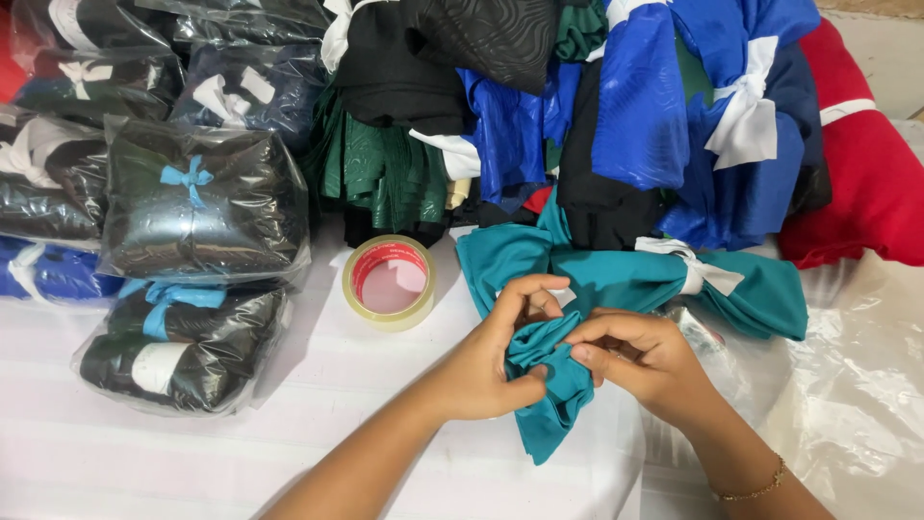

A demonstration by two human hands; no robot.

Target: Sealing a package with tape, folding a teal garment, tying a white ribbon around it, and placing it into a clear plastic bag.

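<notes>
A teal cloth bundle [616, 274], tied with a white strip [695, 272], lies across the middle of the white table. One loose teal end [549, 419] hangs toward me. My left hand [486, 361] is closed around that end from the left. My right hand [640, 356] pinches the same fold from the right, fingertips meeting the left thumb. A thin gold bracelet sits on my right wrist.
A roll of clear tape [389, 281] lies left of the hands. Plastic-wrapped dark bundles [197, 207] are stacked at the left. A heap of blue, black, green and red cloth [635, 106] fills the back. A clear plastic sheet [857, 385] lies at the right.
</notes>
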